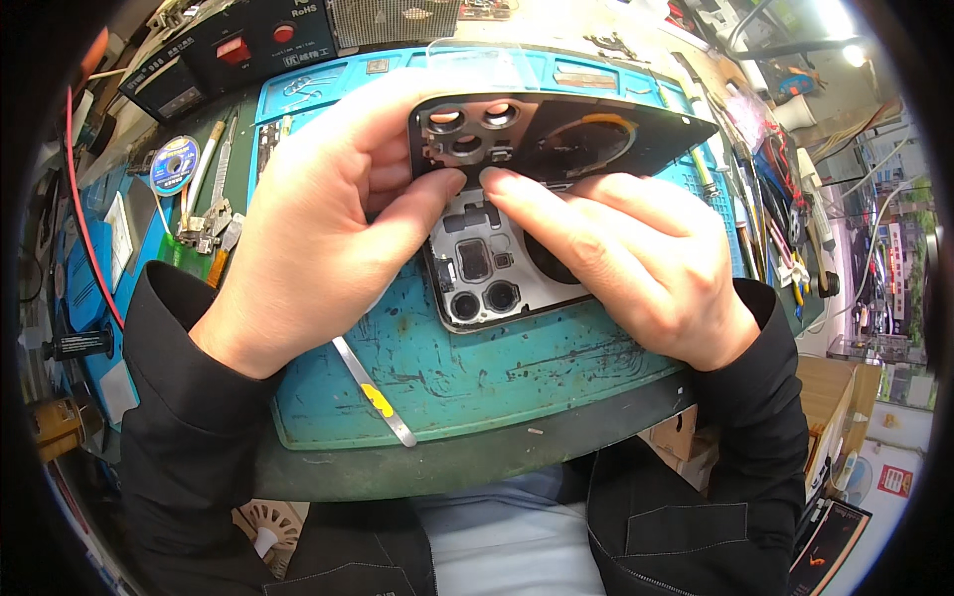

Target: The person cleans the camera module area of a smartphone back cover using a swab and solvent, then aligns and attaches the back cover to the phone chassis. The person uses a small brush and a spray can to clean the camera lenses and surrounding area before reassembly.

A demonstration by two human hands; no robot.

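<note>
A phone body (pixel 527 298) lies on the teal work mat (pixel 437 377) with its inside showing: silvery plates, dark camera lenses and a black round area partly under my right hand. Its dark back cover (pixel 556 139) stands tilted up along the far side, showing camera holes and a ring-shaped coil. My left hand (pixel 308 219) is closed on the cover's left end, thumb at the lower edge. With its fingers bent, my right hand (pixel 636 248) presses at the cover's lower edge beside the left thumb. Its other fingertips are hidden behind the hand.
A thin metal pry tool (pixel 376 397) with a yellow mark lies near the mat's front. Left are a solder spool (pixel 175 164) and tweezers-like tools. A black box with a red switch (pixel 234 50) stands at the back left. Pens and hand tools (pixel 765 209) crowd the right.
</note>
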